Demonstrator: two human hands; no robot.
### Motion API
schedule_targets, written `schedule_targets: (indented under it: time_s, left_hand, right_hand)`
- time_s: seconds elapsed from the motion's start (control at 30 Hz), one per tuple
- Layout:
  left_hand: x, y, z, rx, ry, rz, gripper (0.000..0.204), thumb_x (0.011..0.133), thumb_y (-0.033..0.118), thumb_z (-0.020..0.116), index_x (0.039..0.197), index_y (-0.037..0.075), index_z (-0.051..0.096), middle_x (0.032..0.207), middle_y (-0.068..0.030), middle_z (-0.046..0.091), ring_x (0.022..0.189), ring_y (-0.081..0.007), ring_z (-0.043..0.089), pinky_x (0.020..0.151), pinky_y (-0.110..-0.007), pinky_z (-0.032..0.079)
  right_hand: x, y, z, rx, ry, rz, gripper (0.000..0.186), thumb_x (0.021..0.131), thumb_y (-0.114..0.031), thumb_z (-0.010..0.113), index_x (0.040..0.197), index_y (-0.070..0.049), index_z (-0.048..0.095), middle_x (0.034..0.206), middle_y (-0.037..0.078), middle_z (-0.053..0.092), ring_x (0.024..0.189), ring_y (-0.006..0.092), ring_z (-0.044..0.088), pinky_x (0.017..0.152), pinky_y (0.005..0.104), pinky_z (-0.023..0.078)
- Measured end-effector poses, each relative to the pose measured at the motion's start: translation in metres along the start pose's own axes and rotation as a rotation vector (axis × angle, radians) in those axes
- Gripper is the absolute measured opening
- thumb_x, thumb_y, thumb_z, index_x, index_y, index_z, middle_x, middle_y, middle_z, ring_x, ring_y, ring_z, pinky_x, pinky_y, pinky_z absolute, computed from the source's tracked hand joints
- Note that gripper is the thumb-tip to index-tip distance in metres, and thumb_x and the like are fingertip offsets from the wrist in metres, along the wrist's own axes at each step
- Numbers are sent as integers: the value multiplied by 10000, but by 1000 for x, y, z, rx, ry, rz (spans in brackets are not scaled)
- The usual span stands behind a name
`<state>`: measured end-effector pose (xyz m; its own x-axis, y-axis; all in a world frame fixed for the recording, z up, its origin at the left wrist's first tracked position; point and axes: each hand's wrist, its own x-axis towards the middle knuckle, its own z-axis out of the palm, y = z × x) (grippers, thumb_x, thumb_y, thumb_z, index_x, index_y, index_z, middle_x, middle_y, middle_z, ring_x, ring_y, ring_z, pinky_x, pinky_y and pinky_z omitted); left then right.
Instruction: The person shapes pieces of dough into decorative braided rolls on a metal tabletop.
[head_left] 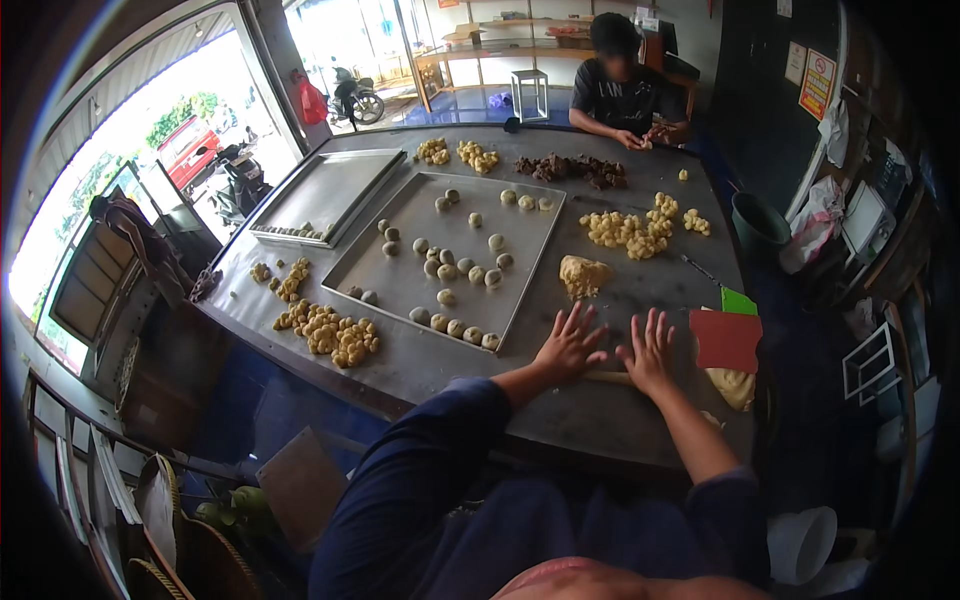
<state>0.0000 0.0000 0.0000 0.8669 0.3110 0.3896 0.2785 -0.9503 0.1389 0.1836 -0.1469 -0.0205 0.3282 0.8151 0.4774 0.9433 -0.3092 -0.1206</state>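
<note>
My left hand (571, 343) and my right hand (651, 352) are over the near side of the dark metal table, fingers spread and palms down. A pale wooden stick (608, 377), perhaps a rolling pin, shows between my wrists; the rest is hidden, and I cannot tell whether my palms touch it. Just beyond my fingertips sits a rough lump of yellow dough (583, 276). To the right of my right hand, a red sheet (726, 340) partly covers a larger mass of dough (734, 386). A green flat piece (738, 302) lies at its far edge.
A large metal tray (345, 262) holds several round balls; a second tray (372, 166) lies at far left. Small dough pieces (328, 334) and more pieces (628, 232) lie in heaps, with dark brown chunks (572, 170) farther back. Across the table a person (622, 95) handles a small piece.
</note>
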Motion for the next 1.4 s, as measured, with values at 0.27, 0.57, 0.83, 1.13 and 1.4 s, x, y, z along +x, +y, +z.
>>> schedule_targets:
  time_s: [0.27,0.57,0.83,1.13,1.4]
  left_hand:
    - [-150,64,-79,-70,-435,81,777,929,579,468,1530,133,260,1606,-141,175,1497,-353,56,1150,-630,81]
    - [-73,50,-38,20,-218,19,799,927,662,360,1534,154,255,1593,-173,197,1490,-373,84,1155,-620,67]
    - [-53,12,-44,73,-123,-127,726,955,622,354,1513,159,316,1585,-186,209,1490,-380,55,1163,-611,102]
    - [-163,10,-100,-407,-193,135,540,788,110,583,1324,166,563,1372,-106,559,1309,-211,500,1099,-439,375]
    - [-120,13,-167,-328,203,-23,334,776,2,566,1076,103,671,1086,-86,670,1019,-290,625,903,-407,476]
  right_hand:
    - [-131,-62,-162,277,-623,-127,748,940,-445,533,1496,-9,284,1575,237,192,1470,431,106,1154,626,34]
    - [-80,-91,-70,55,-454,-51,731,992,-506,385,1486,22,274,1515,375,163,1425,551,61,1114,684,28]
    - [-46,-38,-63,-26,-293,-37,760,964,-560,403,1531,-82,238,1590,246,109,1472,445,30,1135,651,7]
    - [-141,-23,-139,456,-464,-135,530,850,-227,670,1339,-62,549,1447,146,479,1406,364,340,1163,554,191]
    - [-98,-52,-160,1054,-150,424,174,974,-136,599,1053,19,610,848,33,611,857,119,646,714,239,500]
